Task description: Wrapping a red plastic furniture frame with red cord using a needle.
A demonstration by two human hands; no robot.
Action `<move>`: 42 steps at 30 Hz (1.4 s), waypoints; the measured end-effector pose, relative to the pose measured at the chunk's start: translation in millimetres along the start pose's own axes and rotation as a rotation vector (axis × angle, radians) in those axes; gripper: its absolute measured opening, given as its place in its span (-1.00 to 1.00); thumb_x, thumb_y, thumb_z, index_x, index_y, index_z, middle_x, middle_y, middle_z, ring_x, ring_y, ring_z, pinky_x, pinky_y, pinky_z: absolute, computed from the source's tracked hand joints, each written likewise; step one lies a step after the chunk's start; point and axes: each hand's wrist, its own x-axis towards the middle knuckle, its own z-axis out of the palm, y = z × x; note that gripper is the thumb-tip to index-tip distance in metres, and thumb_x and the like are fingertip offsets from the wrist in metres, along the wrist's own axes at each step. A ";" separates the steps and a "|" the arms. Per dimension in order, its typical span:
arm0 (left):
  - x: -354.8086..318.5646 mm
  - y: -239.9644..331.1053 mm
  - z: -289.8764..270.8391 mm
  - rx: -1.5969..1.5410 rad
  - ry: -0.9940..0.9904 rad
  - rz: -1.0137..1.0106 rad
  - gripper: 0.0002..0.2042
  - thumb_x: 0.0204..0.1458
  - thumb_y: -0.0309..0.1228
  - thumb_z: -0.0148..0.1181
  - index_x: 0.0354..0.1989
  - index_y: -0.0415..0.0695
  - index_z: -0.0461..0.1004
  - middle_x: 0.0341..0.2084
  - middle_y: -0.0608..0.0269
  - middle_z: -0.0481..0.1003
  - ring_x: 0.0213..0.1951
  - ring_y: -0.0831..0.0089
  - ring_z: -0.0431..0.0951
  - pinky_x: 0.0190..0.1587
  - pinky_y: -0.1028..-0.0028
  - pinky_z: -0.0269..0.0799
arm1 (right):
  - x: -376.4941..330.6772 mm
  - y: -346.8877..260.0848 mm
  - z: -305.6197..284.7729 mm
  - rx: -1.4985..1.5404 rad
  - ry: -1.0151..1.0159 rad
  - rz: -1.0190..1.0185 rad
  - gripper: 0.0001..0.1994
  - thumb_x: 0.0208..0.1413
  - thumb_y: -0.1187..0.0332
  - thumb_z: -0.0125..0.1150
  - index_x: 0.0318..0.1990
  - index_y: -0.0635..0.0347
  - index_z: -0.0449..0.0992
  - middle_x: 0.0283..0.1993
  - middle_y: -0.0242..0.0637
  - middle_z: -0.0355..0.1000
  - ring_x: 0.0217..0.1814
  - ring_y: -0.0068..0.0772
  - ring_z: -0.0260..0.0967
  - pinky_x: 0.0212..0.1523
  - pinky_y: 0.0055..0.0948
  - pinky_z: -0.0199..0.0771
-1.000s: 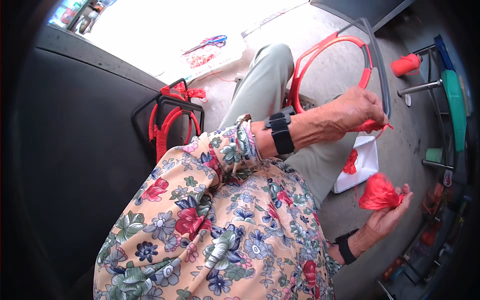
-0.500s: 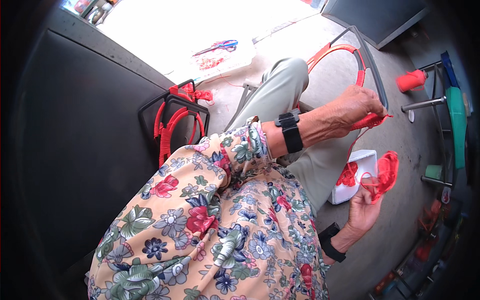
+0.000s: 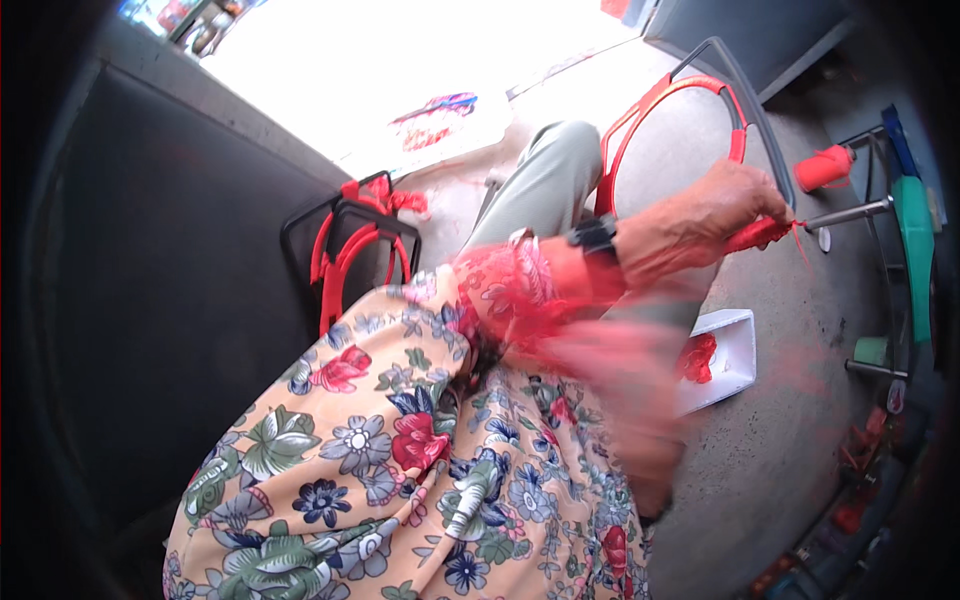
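Note:
My left hand (image 3: 742, 208) is closed on the lower end of a dark metal frame (image 3: 765, 135), where red cord is wrapped thickly. A short loose cord end hangs beside the fingertips. The frame carries a round loop (image 3: 613, 160) partly covered in red. My right hand (image 3: 645, 425) is smeared by motion in front of my lap, its fingers not distinct. With it moves a blurred bundle of red cord (image 3: 570, 335), spread across my left forearm and sleeve.
A white foam box (image 3: 738, 375) holding red cord sits on the floor by my leg. Similar red-wrapped frames (image 3: 350, 250) lean by the dark panel at left. Blurred scissors (image 3: 450, 103) lie beyond my knee. A red spool (image 3: 825, 168) and metal rack stand at right.
My right hand has swept left and toward my lap with the red cord bundle, from beside the foam box. My left hand and the frame have shifted slightly right.

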 end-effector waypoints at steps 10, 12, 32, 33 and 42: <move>-16.2 -2.8 8.4 -0.201 -0.110 -0.072 -0.86 -0.06 -0.53 0.22 -0.57 -0.19 0.38 -0.58 0.32 0.40 -0.48 0.55 0.41 -0.38 0.50 0.36 | 33.6 -5.4 -2.2 2.437 -0.160 0.547 -0.64 0.06 0.47 0.19 0.03 0.31 0.33 0.12 -0.02 0.29 0.10 -0.15 0.34 0.12 -0.25 0.37; -13.7 -1.2 8.8 -0.153 -0.089 -0.013 -0.86 -0.05 -0.53 0.21 -0.57 -0.20 0.38 -0.58 0.33 0.39 -0.48 0.57 0.40 -0.37 0.49 0.37 | 25.3 28.1 13.5 1.628 -0.107 0.549 -0.42 -0.02 0.23 0.32 0.12 0.28 0.26 0.11 -0.01 0.29 0.11 -0.18 0.32 0.09 -0.32 0.38; -28.3 7.7 12.2 -0.081 -0.086 -0.135 -0.89 0.01 -0.47 0.19 -0.48 -0.18 0.40 -0.53 0.36 0.45 -0.47 0.66 0.42 -0.37 0.63 0.31 | 34.8 104.6 35.6 2.270 -0.194 1.068 -0.63 0.19 0.16 0.08 -0.01 0.28 0.36 -0.07 -0.22 0.32 0.02 -0.32 0.26 0.15 -0.28 0.24; -24.8 6.5 17.0 -0.102 -0.110 -0.141 -0.89 0.01 -0.46 0.19 -0.47 -0.19 0.40 -0.52 0.36 0.46 -0.48 0.66 0.43 -0.37 0.63 0.33 | 39.2 114.1 36.8 2.379 -0.230 1.009 -0.64 0.20 0.14 0.07 -0.04 0.27 0.36 -0.07 -0.22 0.31 0.01 -0.31 0.25 0.15 -0.27 0.23; -62.5 18.3 9.0 -0.062 -0.047 -0.226 -0.86 0.04 -0.43 0.21 -0.32 -0.18 0.38 -0.48 0.33 0.47 -0.43 0.59 0.47 -0.28 0.60 0.37 | 62.7 78.4 40.8 2.201 -0.041 1.169 -0.64 0.27 0.03 -0.07 -0.08 0.14 0.35 -0.30 -0.33 0.35 -0.13 -0.32 0.29 0.14 -0.19 0.22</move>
